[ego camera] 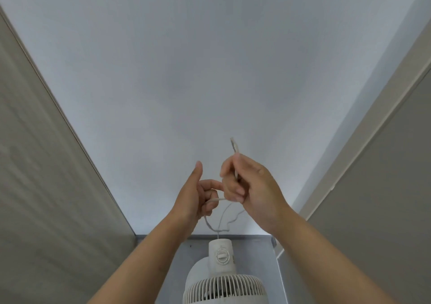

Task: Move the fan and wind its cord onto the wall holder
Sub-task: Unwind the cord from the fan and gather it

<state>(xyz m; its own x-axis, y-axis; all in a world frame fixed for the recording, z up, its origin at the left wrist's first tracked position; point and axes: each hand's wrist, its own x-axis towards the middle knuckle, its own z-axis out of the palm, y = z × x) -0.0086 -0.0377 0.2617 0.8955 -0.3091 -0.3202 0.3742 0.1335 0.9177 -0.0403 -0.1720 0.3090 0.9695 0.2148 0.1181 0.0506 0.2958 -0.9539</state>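
A white fan (220,278) stands on the grey floor at the bottom centre, its round dial on top and its slatted grille facing me. Its thin white cord (213,225) rises from the fan's back and loops between my hands in front of the white wall. My left hand (198,198) has its thumb up and its fingers curled around a stretch of the cord. My right hand (248,186) pinches the cord near its free end, which sticks up past my fingers at the cord tip (234,146). No wall holder shows in view.
A plain white wall (210,70) fills the view ahead. Beige panels close the space in on the left (46,187) and right (373,198). The grey floor (175,252) forms a narrow strip around the fan.
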